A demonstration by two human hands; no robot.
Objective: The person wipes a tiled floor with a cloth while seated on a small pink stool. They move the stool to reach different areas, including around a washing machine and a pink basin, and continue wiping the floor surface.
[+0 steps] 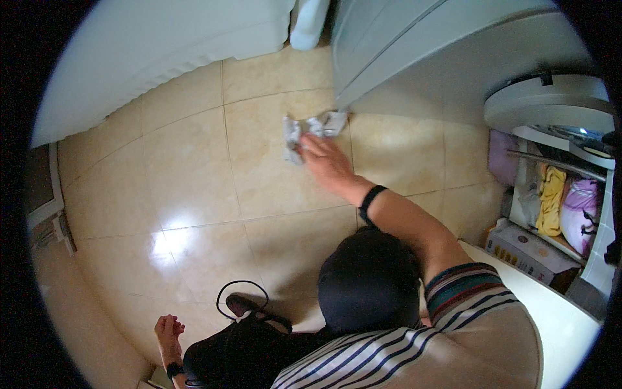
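A crumpled white cloth or paper wipe (324,124) lies on the beige tiled floor (194,160), near the lower corner of a pale panel. The fingers of my right hand (328,163) press down on its left part; the hand is slightly blurred and its grip is partly hidden. A black band circles that wrist. At the lower left, my left hand (169,335) hangs beside my dark-clothed leg, its fingers curled together and nothing visible in them. It too has a black band at the wrist.
A white appliance or cabinet base (194,34) and a pale grey panel (413,53) border the floor. At right are a round appliance door (549,104), a shelf with yellow cloth (550,202) and a printed box (527,250). A dark cord loop (218,291) surrounds my shoe (238,304).
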